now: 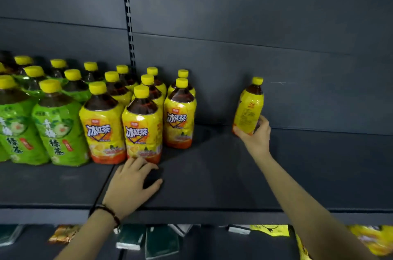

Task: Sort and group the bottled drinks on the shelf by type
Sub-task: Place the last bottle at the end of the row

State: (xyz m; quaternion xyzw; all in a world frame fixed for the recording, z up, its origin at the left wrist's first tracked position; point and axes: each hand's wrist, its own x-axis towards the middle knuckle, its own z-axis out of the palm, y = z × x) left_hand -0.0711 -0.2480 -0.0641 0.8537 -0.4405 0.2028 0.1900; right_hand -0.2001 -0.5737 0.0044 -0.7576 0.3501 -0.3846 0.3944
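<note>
On the dark shelf (212, 174), green-labelled tea bottles (57, 130) stand at the left in rows. Beside them, several yellow-labelled iced tea bottles (142, 130) with yellow caps form rows running back to the wall. My right hand (255, 134) grips the base of one more yellow-labelled bottle (248, 108), held upright near the back wall, apart from the group. My left hand (134, 183) lies flat on the shelf with fingers spread, its fingertips just touching the base of the front yellow bottle.
A slotted upright (128, 17) divides the grey back panel. The shelf right of the yellow bottles is bare. Below the shelf's front edge, a lower shelf holds small boxes (157, 240) and yellow packets (374, 238).
</note>
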